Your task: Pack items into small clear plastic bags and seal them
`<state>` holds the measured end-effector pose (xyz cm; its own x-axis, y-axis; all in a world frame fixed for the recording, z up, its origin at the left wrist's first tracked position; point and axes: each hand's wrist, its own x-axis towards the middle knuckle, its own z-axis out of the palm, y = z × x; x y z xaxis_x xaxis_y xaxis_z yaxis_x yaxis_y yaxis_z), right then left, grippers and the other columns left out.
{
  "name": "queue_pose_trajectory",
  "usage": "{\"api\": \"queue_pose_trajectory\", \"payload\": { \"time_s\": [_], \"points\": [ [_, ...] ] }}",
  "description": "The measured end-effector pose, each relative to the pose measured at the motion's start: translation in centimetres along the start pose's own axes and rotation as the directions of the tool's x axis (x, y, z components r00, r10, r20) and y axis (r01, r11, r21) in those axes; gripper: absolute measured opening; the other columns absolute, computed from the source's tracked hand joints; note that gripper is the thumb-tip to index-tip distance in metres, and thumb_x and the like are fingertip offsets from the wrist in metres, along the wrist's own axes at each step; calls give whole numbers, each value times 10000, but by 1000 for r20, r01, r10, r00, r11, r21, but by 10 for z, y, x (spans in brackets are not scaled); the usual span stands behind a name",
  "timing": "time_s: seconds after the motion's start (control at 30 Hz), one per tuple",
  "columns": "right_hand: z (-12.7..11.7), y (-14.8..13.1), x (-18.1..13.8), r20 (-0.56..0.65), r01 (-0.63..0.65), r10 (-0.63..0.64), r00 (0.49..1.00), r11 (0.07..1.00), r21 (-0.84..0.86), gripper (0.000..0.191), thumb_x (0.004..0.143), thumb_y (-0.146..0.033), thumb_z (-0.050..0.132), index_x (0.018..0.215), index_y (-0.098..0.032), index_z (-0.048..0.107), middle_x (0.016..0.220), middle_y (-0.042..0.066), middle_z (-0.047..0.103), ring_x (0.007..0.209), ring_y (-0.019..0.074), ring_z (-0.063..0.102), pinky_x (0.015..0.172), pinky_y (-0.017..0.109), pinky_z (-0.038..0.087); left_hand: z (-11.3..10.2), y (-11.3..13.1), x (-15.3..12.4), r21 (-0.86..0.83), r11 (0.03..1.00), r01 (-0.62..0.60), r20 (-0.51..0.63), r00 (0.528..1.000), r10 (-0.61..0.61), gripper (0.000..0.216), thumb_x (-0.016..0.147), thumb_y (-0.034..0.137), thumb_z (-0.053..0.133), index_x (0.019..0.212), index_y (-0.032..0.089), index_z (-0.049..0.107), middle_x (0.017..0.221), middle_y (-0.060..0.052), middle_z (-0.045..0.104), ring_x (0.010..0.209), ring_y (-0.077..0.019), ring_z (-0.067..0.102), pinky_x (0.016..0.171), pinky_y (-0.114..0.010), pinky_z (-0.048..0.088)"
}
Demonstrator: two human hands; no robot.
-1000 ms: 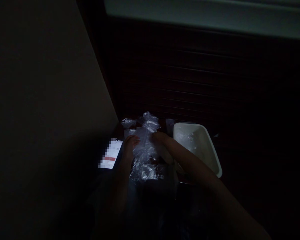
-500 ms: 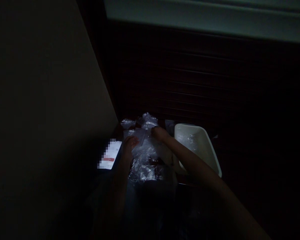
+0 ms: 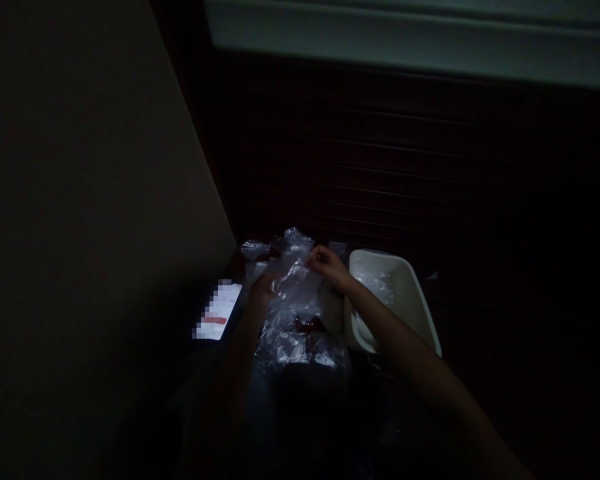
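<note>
The scene is very dark. My left hand [image 3: 260,292] and my right hand [image 3: 327,264] both pinch a clear plastic bag [image 3: 294,280], held a little above a heap of clear plastic bags [image 3: 293,340]. The fingers of each hand are closed on the bag's edges. Something dark red shows through the plastic in the heap, too dim to name.
A white rectangular tub [image 3: 405,300] with clear plastic inside stands just right of the heap. A lit phone screen [image 3: 216,310] lies to the left. A pale wall [image 3: 90,200] rises at the left, and dark slats with a light ledge [image 3: 405,40] stand behind.
Both hands have lifted the clear bag a little off the heap. My right hand moved up and slightly right; my left hand closed on the bag's left side.
</note>
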<state>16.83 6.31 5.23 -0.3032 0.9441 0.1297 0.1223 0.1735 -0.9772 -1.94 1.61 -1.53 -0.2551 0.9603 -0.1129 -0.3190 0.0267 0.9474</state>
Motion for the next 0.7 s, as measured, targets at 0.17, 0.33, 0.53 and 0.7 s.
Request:
{"api": "queue_pose_trajectory", "payload": {
  "time_s": [0.17,0.33,0.53,0.7],
  "points": [
    [6,13,-8,230,127,-42,972,921,-368,124,711,-244,538,796,-163,496,729,-14,515,655,105,478,631,224,375,10,1,1,-105,959,265,173,954,-244,321,713,487,543,710,172,602,760,-104,642,799,-261,627,751,-434,492],
    [9,7,-12,310,269,-94,946,760,-592,131,750,-194,512,871,-154,541,818,27,563,728,122,502,677,228,371,11,0,-13,-68,981,184,205,964,-167,313,627,351,693,881,184,617,744,-35,619,676,-172,599,641,-319,486],
    [7,4,-14,354,334,-128,927,713,-616,295,748,-178,546,1042,-147,547,978,68,574,829,143,527,747,247,391,11,-7,-9,67,998,13,160,987,-24,206,610,334,706,699,173,614,585,7,576,545,-118,538,543,-246,408],
    [6,3,-15,320,294,-116,940,749,-594,468,750,-231,587,1198,-150,480,1060,93,564,890,166,545,789,281,418,12,-5,-5,-105,993,51,155,987,-35,176,603,289,695,661,171,579,680,-18,638,650,-164,602,632,-293,451]
  ]
}}
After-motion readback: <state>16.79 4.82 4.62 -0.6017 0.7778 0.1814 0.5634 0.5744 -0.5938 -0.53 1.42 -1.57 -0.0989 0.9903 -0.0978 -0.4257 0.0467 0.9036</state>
